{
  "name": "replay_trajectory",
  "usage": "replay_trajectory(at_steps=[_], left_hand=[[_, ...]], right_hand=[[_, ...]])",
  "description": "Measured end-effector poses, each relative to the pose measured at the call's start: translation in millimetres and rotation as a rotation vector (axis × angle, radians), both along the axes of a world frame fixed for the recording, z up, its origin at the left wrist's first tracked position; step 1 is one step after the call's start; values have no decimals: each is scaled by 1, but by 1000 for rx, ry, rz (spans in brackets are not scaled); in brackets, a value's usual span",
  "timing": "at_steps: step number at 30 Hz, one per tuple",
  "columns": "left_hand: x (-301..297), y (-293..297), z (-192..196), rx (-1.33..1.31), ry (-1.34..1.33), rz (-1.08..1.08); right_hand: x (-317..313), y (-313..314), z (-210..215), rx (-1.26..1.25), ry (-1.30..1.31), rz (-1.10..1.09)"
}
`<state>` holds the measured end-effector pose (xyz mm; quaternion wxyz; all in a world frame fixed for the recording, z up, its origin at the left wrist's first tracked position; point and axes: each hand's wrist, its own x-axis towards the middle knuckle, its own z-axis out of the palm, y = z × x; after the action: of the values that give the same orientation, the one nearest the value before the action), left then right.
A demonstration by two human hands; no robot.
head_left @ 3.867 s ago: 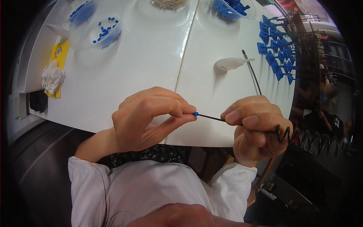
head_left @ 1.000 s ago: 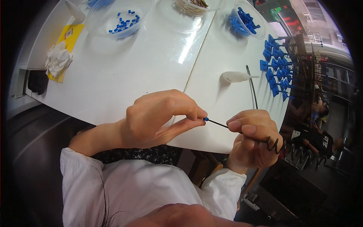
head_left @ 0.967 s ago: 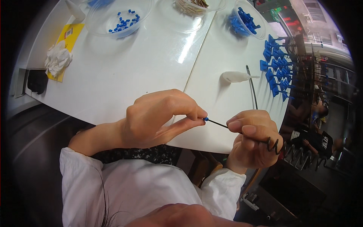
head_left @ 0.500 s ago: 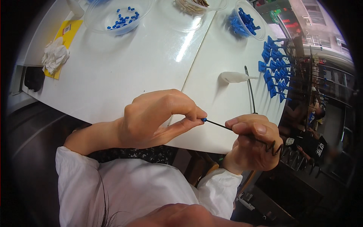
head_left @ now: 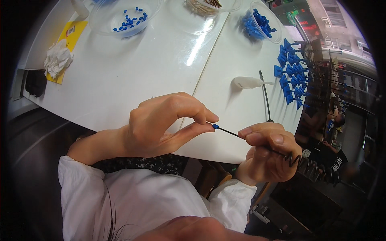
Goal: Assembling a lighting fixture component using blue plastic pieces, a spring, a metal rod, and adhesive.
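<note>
My right hand (head_left: 271,150) is closed around a black wire. Its straight end sticks out to the left, and its coiled part (head_left: 292,159) trails past my knuckles on the right. On the wire's left tip sits a small blue cap (head_left: 216,126). My left hand (head_left: 161,124) is at that tip, thumb and forefinger slightly parted; the thumb is against or right beside the cap. Beyond my right hand, a white squeeze bottle (head_left: 247,82) lies on its side, its thin nozzle across a dark thin rod (head_left: 265,96).
Clear bowls stand at the back: one with small blue caps (head_left: 130,20), one with tan sticks (head_left: 205,6), one with blue clip-like parts (head_left: 261,24). Blue stands (head_left: 291,72) line the table's right edge. Crumpled tissue (head_left: 58,58) lies on a yellow sheet (head_left: 74,36). People are farther right.
My left thumb and forefinger have parted slightly from their pinch on the blue cap, which shows more fully now. My right hand keeps its hold on the wire.
</note>
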<state>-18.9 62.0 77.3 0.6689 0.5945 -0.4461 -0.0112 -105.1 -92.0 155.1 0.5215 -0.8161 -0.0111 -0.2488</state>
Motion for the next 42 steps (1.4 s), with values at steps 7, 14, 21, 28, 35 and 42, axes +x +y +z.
replay_trajectory(at_steps=[7, 14, 21, 28, 35, 42], left_hand=[[-1, 0, 0, 28, 50, -48], [-2, 1, 0, 52, 82, -80], [-6, -5, -2, -14, 114, -35], [-7, -6, -3, -58, 133, -2], [-6, -4, -1, -31, 124, -54], [-4, -3, -1, -25, 130, -87]], right_hand=[[3, -8, -7, 18, -110, 100], [7, -13, -11, -200, -175, 127], [9, -17, -10, -278, -193, 165], [9, -12, -12, -103, -137, 142], [15, -12, -19, 99, -211, 272], [12, -15, -22, -1, -220, 219]])
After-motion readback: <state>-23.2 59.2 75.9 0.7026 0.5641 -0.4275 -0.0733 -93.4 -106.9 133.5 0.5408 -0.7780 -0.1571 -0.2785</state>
